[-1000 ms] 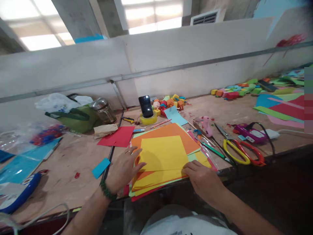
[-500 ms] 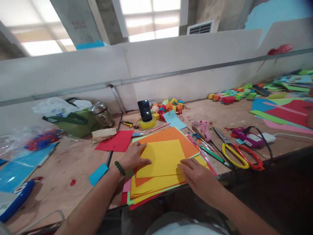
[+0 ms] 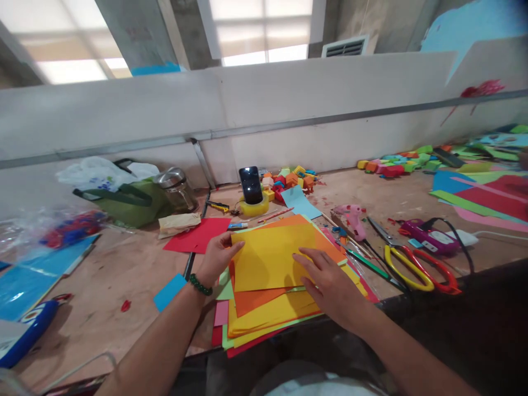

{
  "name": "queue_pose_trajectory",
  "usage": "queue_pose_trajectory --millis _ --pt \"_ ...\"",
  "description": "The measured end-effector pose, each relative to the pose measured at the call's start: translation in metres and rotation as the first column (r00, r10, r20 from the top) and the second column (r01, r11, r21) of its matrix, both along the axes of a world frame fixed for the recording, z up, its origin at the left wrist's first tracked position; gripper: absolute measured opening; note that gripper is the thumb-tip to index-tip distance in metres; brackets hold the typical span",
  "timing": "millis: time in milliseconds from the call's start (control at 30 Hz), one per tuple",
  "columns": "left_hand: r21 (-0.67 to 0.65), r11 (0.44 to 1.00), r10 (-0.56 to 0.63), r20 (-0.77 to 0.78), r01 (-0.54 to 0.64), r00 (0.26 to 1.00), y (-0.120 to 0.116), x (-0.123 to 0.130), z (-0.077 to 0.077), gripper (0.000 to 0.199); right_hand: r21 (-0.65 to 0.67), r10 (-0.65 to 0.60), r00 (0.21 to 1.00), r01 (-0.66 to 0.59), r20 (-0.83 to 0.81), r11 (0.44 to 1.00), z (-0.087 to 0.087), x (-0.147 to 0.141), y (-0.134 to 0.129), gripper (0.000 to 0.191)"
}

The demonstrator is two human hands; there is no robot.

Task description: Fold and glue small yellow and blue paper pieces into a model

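A yellow paper sheet (image 3: 266,261) is tilted up off a stack of coloured paper (image 3: 274,319). My left hand (image 3: 218,256) pinches its upper left edge between thumb and fingers; a green bead bracelet sits on that wrist. On the sheet's right side, the fingers of my right hand (image 3: 328,280) lie spread against its face without gripping it. Orange paper (image 3: 251,303) shows beneath the sheet, with more yellow, green, pink and red layers under it. Left of the stack are a red sheet (image 3: 196,235) and a small blue piece of paper (image 3: 170,291).
Scissors (image 3: 408,267), a green cutter (image 3: 371,265), a pink glue gun (image 3: 352,217) and a purple power strip (image 3: 429,236) lie at right. Behind stand a phone (image 3: 251,186) in a yellow tape roll (image 3: 254,206) and a glass jar (image 3: 177,190). The table's front edge is close.
The yellow sheet has risen at its near side and tilted. My left hand has closed on its left edge, and my right hand has slid inward onto it. The view has shifted slightly.
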State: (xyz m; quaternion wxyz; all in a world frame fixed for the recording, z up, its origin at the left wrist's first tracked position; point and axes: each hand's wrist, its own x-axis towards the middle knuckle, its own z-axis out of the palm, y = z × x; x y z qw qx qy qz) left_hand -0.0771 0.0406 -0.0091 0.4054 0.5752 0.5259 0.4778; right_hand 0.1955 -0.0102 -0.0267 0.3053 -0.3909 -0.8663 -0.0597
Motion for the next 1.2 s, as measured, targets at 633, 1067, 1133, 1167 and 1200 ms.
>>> queue_pose_trajectory --millis 633,1067,1133,1167,1200 --pt "-0.220 0.966 -0.124 0.079 0.139 0.989 -0.004 0.010 0.001 0.032 -0.044 0.069 0.992 -0.074 -0.107 0.996 -0.013 -0.003 0.006 0.026" --pt "-0.240 0.966 -0.090 0.022 0.093 0.996 -0.003 0.007 -0.001 0.035 -0.079 0.098 0.986 -0.110 -0.136 0.991 -0.034 -0.006 0.009 0.015" --pt "-0.226 0.971 -0.080 0.012 0.080 0.997 -0.002 0.006 -0.004 0.036 -0.095 0.098 0.986 -0.111 -0.136 0.989 -0.035 -0.005 0.009 0.015" --pt "-0.221 0.972 -0.076 0.014 0.077 0.997 -0.001 0.005 -0.005 0.037 -0.103 0.097 0.986 -0.111 -0.137 0.988 -0.035 -0.004 0.009 0.016" --pt "-0.219 0.973 -0.073 0.020 0.076 0.997 0.000 0.005 -0.005 0.038 -0.109 0.095 0.985 -0.111 -0.141 0.988 -0.036 -0.004 0.009 0.016"
